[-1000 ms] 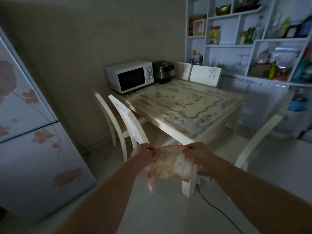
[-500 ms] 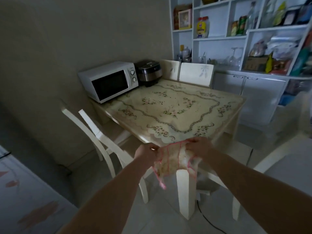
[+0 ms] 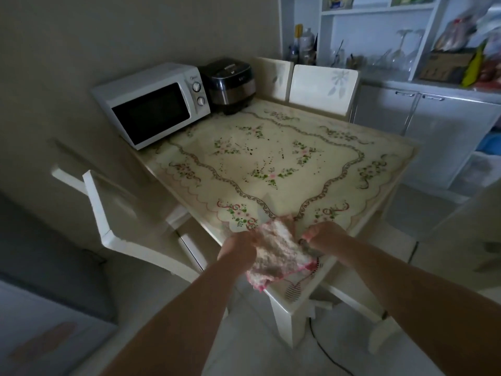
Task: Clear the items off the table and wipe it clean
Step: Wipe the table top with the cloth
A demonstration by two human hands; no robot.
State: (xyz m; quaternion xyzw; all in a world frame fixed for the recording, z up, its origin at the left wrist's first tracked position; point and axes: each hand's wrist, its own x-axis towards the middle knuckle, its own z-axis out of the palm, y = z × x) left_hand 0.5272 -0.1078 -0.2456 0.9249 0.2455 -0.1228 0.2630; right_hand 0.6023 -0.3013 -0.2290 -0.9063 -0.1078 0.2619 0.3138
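Observation:
A white cloth with a pink edge (image 3: 276,251) is bunched between my two hands over the near corner of the table (image 3: 385,169). My left hand (image 3: 238,246) grips its left side and my right hand (image 3: 324,236) grips its right side. The tabletop has a cream floral cover with small dark specks scattered around its middle. A white microwave (image 3: 151,104) and a dark rice cooker (image 3: 231,84) stand at the table's far left, against the wall.
White chairs stand on the table's left side (image 3: 113,213) and far side (image 3: 322,88). A white shelf unit with cabinets (image 3: 423,112) fills the back right. A black cable (image 3: 325,351) runs over the floor by the near table leg.
I have come closer to the table. The cloth and both hands moved forward from in front of the corner to above it, and the cloth is more bunched.

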